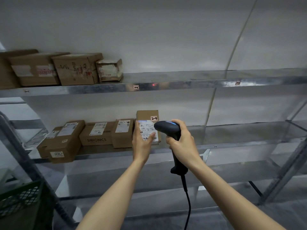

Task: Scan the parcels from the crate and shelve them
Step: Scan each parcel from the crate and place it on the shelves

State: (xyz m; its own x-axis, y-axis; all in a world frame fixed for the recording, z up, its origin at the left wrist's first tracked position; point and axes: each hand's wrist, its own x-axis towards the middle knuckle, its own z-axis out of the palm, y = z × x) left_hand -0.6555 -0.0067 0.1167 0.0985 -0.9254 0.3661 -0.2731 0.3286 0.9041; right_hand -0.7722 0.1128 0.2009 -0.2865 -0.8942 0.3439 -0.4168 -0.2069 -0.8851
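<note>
Brown cardboard first: in the head view the parcel [147,115] appears to be standing upright on the middle shelf [240,135], just beside the next box [123,132]. The left hand [142,143] is steadying it, fingers lying along its left edge and thumb pressing across the white label [147,127]. The right hand [181,140] is wrapping its grip fully round the handle of the black scanner [167,127], whose nose is pointing at the label from just beside it, a pale glow falling on the label's upper part. Scanning looks to be the step under way. Doing it well probably means keeping the thumb off the barcode lines, holding the box face square to the scanner, and perhaps drawing the scanner back a little, since it is sitting very near the print. The cable [188,201] is hanging down between the forearms. The shelves are shiny sheet metal carrying small handwritten tags along their edges; a red spot [153,84] is glowing on the upper shelf [191,83], where more boxes [73,70] are sitting to the left. Behind is a plain pale wall [166,39], and a green mesh crate [21,200] is showing at lower left.
</note>
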